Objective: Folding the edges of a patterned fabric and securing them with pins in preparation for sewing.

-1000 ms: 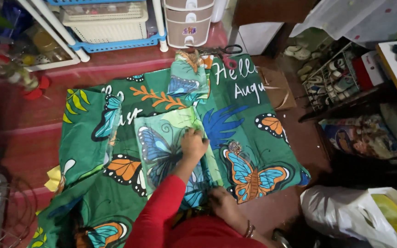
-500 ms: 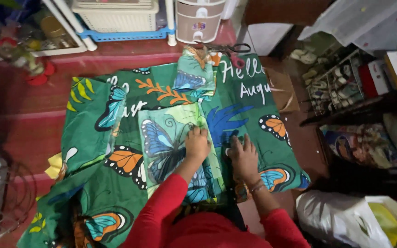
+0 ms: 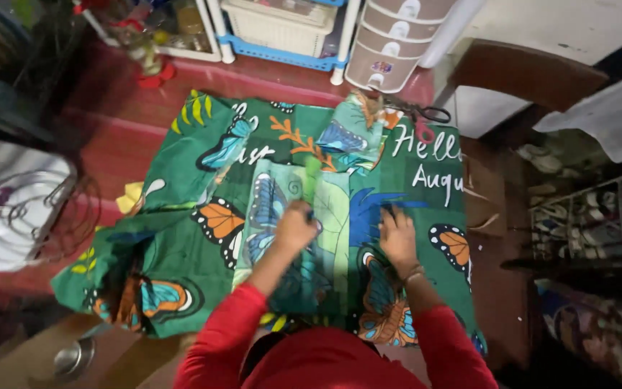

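With the left hand [image 3: 295,227] closed on something unclear and the right hand [image 3: 397,234] spread flat, the pale green piece [image 3: 325,216] between them could be dragged askew on the butterfly fabric [image 3: 253,144] by uneven pressure.

Green butterfly-print cloth [image 3: 181,245] spread flat on the red floor, a paler folded piece [image 3: 325,216] atop its middle

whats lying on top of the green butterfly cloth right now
Both hands press flat on the green butterfly cloth: left hand, right hand. A paler folded piece lies on it under the left hand, scissors at its far edge. The floor beneath is covered.
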